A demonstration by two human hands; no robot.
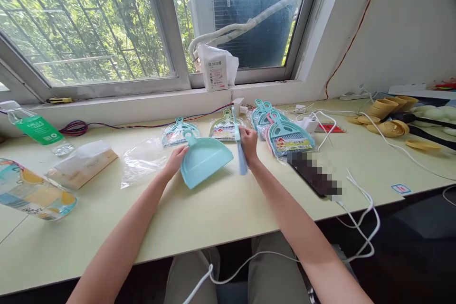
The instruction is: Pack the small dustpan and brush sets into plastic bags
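My left hand [176,160] is closed on the left edge of a light teal dustpan [204,159], near its handle, with the pan's wide mouth facing me. To its right, my right hand [248,142] grips a small brush [241,152], seen edge-on with its bluish bristles pointing down. The brush and dustpan are apart. Behind them lie a wrapped teal set [180,132] and a wrapped green set [225,127]. Several more wrapped dustpan-and-brush sets [288,137] are piled right of my right hand. An empty clear plastic bag [142,159] lies left of my left hand.
A water bottle [39,128], a tissue pack [83,164] and a patterned container [35,192] stand or lie at left. A phone [313,175] with white cables lies at right. Beyond are yellowish cups [384,109] and black utensils. A white package [217,69] rests on the windowsill.
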